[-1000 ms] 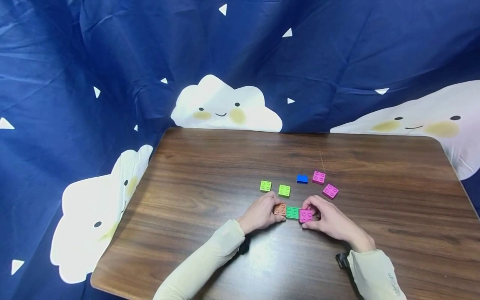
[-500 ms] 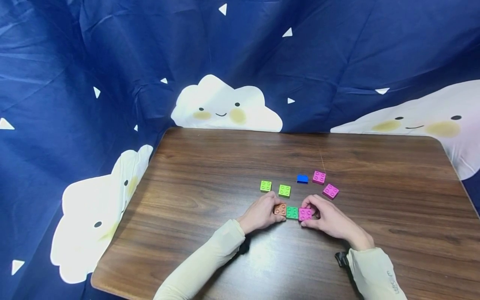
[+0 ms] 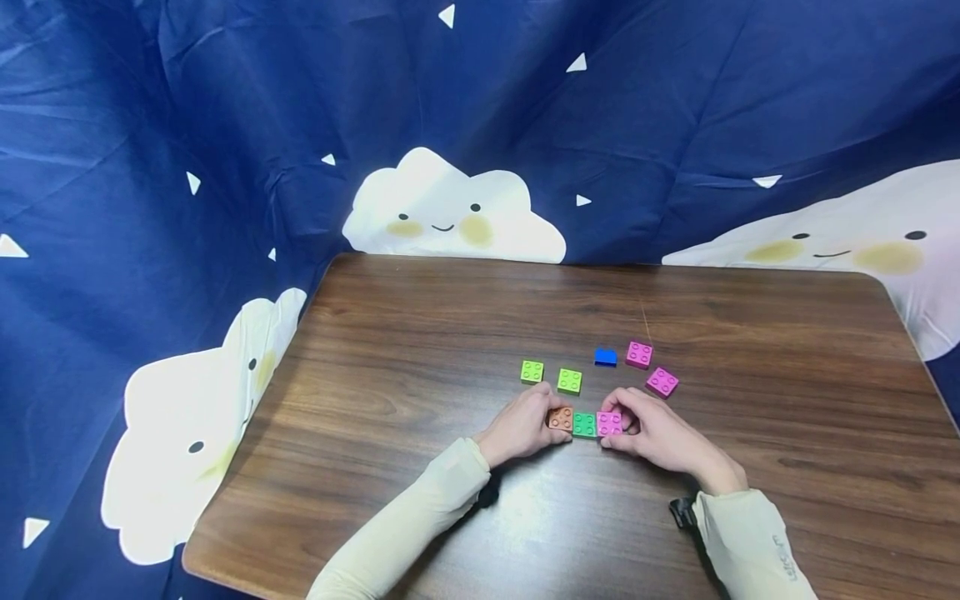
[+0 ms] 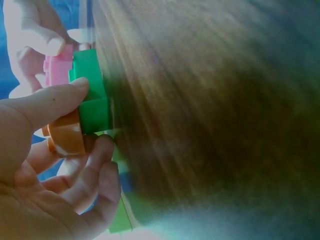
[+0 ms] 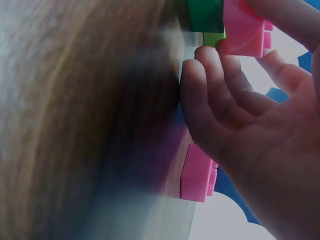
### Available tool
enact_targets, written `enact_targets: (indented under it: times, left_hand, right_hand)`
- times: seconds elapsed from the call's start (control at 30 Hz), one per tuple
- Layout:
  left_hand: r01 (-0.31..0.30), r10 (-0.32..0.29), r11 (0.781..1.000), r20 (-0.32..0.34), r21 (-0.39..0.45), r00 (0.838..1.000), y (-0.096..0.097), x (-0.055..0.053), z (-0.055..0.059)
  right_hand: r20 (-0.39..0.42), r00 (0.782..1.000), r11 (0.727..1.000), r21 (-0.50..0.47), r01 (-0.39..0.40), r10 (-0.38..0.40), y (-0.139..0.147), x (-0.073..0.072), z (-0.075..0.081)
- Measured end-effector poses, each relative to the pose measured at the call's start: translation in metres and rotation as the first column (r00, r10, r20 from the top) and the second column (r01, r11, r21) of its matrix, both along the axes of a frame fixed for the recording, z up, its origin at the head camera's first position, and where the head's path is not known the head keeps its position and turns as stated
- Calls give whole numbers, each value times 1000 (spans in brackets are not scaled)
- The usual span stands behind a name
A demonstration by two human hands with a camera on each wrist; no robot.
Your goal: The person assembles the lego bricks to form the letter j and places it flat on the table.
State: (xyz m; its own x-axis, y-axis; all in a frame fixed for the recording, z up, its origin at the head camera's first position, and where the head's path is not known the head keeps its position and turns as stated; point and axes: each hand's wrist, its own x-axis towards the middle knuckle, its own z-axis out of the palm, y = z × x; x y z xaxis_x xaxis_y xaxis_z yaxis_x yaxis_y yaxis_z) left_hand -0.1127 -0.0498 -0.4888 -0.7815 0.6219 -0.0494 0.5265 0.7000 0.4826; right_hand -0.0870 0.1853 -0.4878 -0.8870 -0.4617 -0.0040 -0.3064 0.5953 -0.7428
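An orange toy brick (image 3: pixel 560 418) and a pink toy brick (image 3: pixel 609 423) stand at the two ends of a green brick (image 3: pixel 584 425), whose studs show between them. Seen from the left wrist, the green brick (image 4: pixel 92 90) lies lower, nearer the table, and the orange brick (image 4: pixel 67 134) overhangs its near end. My left hand (image 3: pixel 519 427) grips the orange brick, its thumb tip against the green side. Between thumb and fingers my right hand (image 3: pixel 663 433) pinches the pink brick (image 5: pixel 243 30), which sits higher than the green and juts past its end.
Beyond my hands lie two lime bricks (image 3: pixel 569 381), a blue brick (image 3: pixel 605 357) on its side, and two loose pink bricks (image 3: pixel 662 382). The wooden table (image 3: pixel 420 333) ends at a blue cloud-printed curtain (image 3: pixel 637 125).
My right hand has shifted the pink brick slightly away from me and to the left, so it now lines up with the green and orange bricks. My left hand stays in place.
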Motion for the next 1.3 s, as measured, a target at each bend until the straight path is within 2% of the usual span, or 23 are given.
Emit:
enact_targets:
  times: [0.87, 1.3]
  left_hand:
    - [-11, 11, 1000, 16, -11, 1000, 2, 0, -3]
    - [-16, 17, 1000, 32, -15, 999, 2, 0, 0]
  right_hand:
    - [56, 998, 1000, -27, 16, -14, 2, -3, -5]
    - [172, 985, 999, -30, 10, -5, 6, -7, -6]
